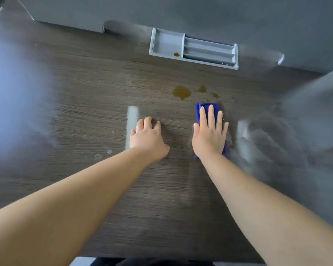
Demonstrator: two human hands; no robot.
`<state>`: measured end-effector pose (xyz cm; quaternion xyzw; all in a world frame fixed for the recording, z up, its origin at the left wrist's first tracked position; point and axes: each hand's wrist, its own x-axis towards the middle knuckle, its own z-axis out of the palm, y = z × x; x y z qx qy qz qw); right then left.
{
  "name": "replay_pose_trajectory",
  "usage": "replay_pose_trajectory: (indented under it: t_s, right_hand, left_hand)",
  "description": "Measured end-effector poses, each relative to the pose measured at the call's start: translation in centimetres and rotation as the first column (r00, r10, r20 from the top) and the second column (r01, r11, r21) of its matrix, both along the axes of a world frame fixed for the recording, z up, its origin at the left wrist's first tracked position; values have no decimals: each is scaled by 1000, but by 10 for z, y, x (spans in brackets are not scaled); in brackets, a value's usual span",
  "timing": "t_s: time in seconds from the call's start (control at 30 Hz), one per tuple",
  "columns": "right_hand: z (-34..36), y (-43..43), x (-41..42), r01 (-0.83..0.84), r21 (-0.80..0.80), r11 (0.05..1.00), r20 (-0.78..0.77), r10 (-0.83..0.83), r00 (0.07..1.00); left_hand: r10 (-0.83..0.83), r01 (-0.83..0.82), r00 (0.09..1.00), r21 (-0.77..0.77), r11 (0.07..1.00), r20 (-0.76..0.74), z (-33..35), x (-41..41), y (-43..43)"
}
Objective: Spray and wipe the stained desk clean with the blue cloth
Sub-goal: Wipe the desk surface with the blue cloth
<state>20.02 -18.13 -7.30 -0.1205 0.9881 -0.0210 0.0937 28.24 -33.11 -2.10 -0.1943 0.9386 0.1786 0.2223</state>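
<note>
On tabletop [85,93]: right hand [209,135] lay flat, fingers spread, pressing cloth [208,107] just below brown stains [182,92]; left hand [147,139] rested empty, fingers curled.

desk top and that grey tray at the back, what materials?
Desk: looks like wood-grain laminate, dark grey-brown; fine parallel grain lines and a soft sheen. Could be veneer.
Grey tray: probably moulded plastic, matte; uniform colour, thin walls, moulded dividers.
</note>
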Motion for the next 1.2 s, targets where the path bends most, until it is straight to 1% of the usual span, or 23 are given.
replay_pose_trajectory:
  t_s: [0.03,0.1,0.17,0.23,0.3,0.4,0.47,0.5,0.57,0.63,0.67,0.7,0.73,0.77,0.83,0.9,0.93,0.97,1.03,1.1,1.13,1.17,1.2]
  right_hand:
    - [0,-9,8,-19,-7,1000,0,19,1000]
    - [1,-3,31,-271,-17,963,-8,271,963]
    - [2,30,42,-551,-6,834,-14,551,834]
    - [2,66,23,-659,15,752,21,659,752]
    - [2,81,-6,-569,50,821,27,568,822]
    - [1,58,-32,-191,9,981,16,191,981]
    - [-1,36,-18,-61,3,998,-8,61,998]
    - [-1,32,-3,-98,-10,995,-22,98,995]
    - [-1,44,27,-330,-29,943,-33,329,944]
    - [-2,75,35,-586,-10,810,-6,586,811]
    - [-2,89,26,-669,3,744,12,668,744]
    - [-2,100,13,-697,25,717,18,697,717]
    - [-2,107,0,-667,40,744,15,667,745]
    - [-1,108,-14,-575,45,817,18,575,818]
    - [0,93,-30,-264,26,964,25,263,964]
    - [-1,68,-23,-46,5,999,-4,46,999]
    - [-2,60,-12,-35,6,999,-22,35,999]
    - [-3,55,4,-91,0,996,-46,91,995]
    - [-3,65,32,-327,-14,945,-59,326,944]
    - [-1,92,38,-602,-14,798,-5,602,798]
    - [-1,106,27,-686,-7,727,12,686,727]
    - [-2,117,12,-706,11,708,-2,706,708]
    - [-2,123,-5,-661,27,750,-18,662,749]
  left_hand:
    - [-2,2,1000,-12,1000,14,-1,1,3]
    - [-17,18,999,-25,1000,51,-5,4,6]
    - [-48,52,995,-36,998,90,-8,6,6]
    - [-69,75,991,-48,996,117,-7,4,5]
    - [-69,76,989,-51,996,128,-3,-1,5]
    - [-50,60,990,-71,996,130,-1,-5,5]
    - [-42,55,990,-93,994,137,-2,-5,10]
    - [-35,50,990,-106,993,140,-3,-5,13]
    - [-9,27,990,-125,992,140,-4,-6,19]
    - [9,9,991,-132,991,135,-5,-7,21]
    - [13,5,991,-134,991,133,-5,-7,20]
    - [12,6,991,-133,991,134,-5,-7,21]
    - [9,9,990,-130,991,137,-5,-7,20]
    - [6,12,990,-129,992,139,-6,-6,20]
    - [12,6,991,-132,991,133,-5,-7,18]
    - [38,-20,992,-144,989,123,-3,-12,18]
    - [45,-25,992,-167,986,116,-2,-15,20]
    - [41,-19,993,-200,980,109,-2,-19,21]
    - [8,14,996,-262,965,84,-2,-26,23]
    - [-25,31,999,-254,967,27,-5,-34,25]
    - [-32,31,999,-224,974,-3,-6,-37,26]
    - [-35,30,999,-185,982,-22,-7,-41,29]
    - [-26,21,999,-143,989,-31,-7,-43,32]
